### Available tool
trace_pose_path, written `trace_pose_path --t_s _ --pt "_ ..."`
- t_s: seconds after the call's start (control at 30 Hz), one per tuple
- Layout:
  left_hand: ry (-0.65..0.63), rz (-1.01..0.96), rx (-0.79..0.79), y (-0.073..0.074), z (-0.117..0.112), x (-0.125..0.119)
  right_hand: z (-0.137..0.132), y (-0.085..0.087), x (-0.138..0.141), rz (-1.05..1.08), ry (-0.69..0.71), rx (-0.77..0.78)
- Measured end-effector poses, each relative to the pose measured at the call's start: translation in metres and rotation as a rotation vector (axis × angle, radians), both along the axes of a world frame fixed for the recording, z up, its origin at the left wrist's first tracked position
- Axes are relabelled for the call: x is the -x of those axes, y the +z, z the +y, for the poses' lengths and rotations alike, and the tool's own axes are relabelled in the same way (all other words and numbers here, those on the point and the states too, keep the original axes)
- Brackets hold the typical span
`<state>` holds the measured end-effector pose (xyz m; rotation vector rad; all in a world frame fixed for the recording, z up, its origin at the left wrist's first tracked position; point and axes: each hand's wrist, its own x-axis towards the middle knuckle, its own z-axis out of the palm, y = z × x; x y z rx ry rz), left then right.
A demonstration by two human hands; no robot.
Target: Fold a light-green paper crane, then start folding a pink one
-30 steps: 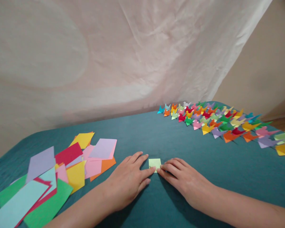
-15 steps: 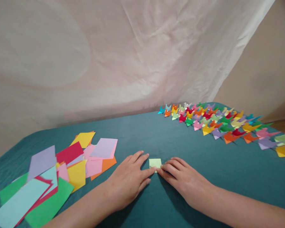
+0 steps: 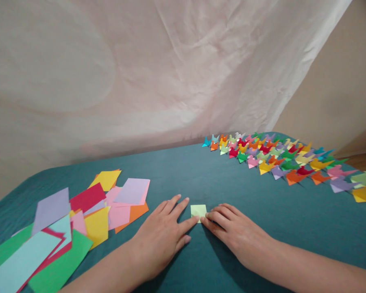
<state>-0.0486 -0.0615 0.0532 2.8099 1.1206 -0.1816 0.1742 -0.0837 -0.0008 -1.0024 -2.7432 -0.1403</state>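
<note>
Two hands, left hand [image 3: 161, 234] spread, right hand [image 3: 236, 228] bunched with pinch unclear, are seemingly creasing the pale green paper [image 3: 198, 210] well inside the far edge of the worktop [image 3: 171, 175], next needing even pressure.

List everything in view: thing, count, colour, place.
Pale paper square: one, light green, flat between the hands
Loose paper sheets: many, overlapping, uncounted; green, light blue, lilac, red, yellow, pink, orange; table's left
Origami birds: dozens, too crowded to count; mixed colours; rows at far right
Tablecloth: one, teal, beneath everything
Fabric backdrop: one, pale pinkish, behind the table
Wall: one, beige, upper right
Left hand: one, bare, touching the square's lower edge
Right hand: one, bare, fingers at the square's lower right corner
</note>
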Motion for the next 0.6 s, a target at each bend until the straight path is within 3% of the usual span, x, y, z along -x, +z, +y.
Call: trace_pose_path --t_s 0.2,0.33,0.43,0.6 --pt "-0.002 -0.217 0.107 0.002 0.011 0.001 0.0 -0.001 0.001 0.0 -0.005 -0.005" --pt "0.235 -0.43 0.265 -0.01 0.023 -0.005 -0.001 0.002 0.001 0.014 -0.009 0.006" --pt "0.301 -0.466 0.363 -0.017 0.029 -0.007 -0.001 0.004 0.001 0.009 -0.008 0.025" --pt "0.305 -0.43 0.354 -0.019 0.031 -0.01 -0.001 0.003 0.001 -0.005 -0.008 0.04"
